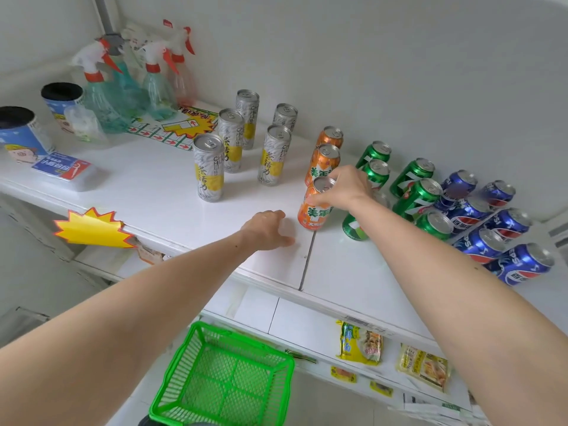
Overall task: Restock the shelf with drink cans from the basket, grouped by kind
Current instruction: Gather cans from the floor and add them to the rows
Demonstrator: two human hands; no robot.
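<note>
**Cans standing in groups on the white shelf**

Head view: The white shelf (159, 192) is running along a plain white wall (368, 72), and a thin seam is crossing the shelf top near the middle. The right hand (345, 187) is gripping the front orange can (316, 204) from above, with fingers curled round its rim; this can is standing upright on the shelf, just right of the seam, at the front of a row of three orange cans. The left hand (266, 230) is resting on the shelf just left of that can, fingers loosely bent, holding nothing.

To the left, five tall silver cans (209, 167) are standing in a group. To the right, green cans (415, 195) are standing together, and beyond them blue cans (491, 238) are filling the far right end. At the far left end, spray bottles (101, 96) and two round blue tubs (20, 133) are standing near the corner. A yellow star tag (89, 229) is hanging at the front edge of the shelf.

Below, the green basket (227, 379) is sitting low, and it is showing no cans inside. Snack packets (359, 342) are lying on a lower shelf.
</note>
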